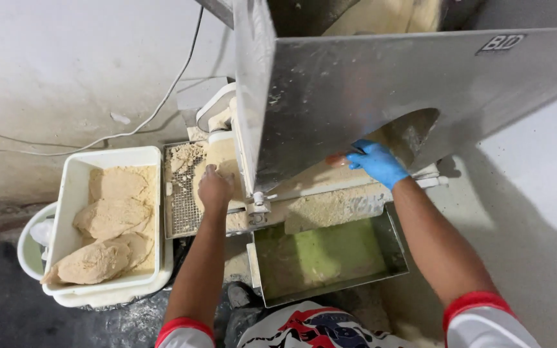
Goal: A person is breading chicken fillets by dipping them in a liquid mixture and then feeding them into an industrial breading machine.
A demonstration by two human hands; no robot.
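Nearest the lens, at six o'clock, a red-cuffed white shirt with a printed pattern (314, 328) fills the bottom edge, and both forearms reach up from it. Largest of all is the tilted steel panel (407, 84) of the dough machine, filling twelve to three o'clock; a small embossed rectangular plate (501, 43) sits at its two o'clock corner, grey on grey. Below it, at five o'clock, lies the open steel tray (330, 258), smeared greenish inside. At nine o'clock a white plastic tub (72, 193) holds tan dough lumps (107, 219).

Left hand (214, 189), bare, presses flat on the dough (222, 156) at the feed end, grip loose and holding nothing. Right hand (378, 162), in a blue glove, has its grip closed around a small orange-handled scraper (336, 158) at the panel's cut-out. Scraping probably goes best with short strokes toward the tray, left palm steadying and kept away from the rollers.
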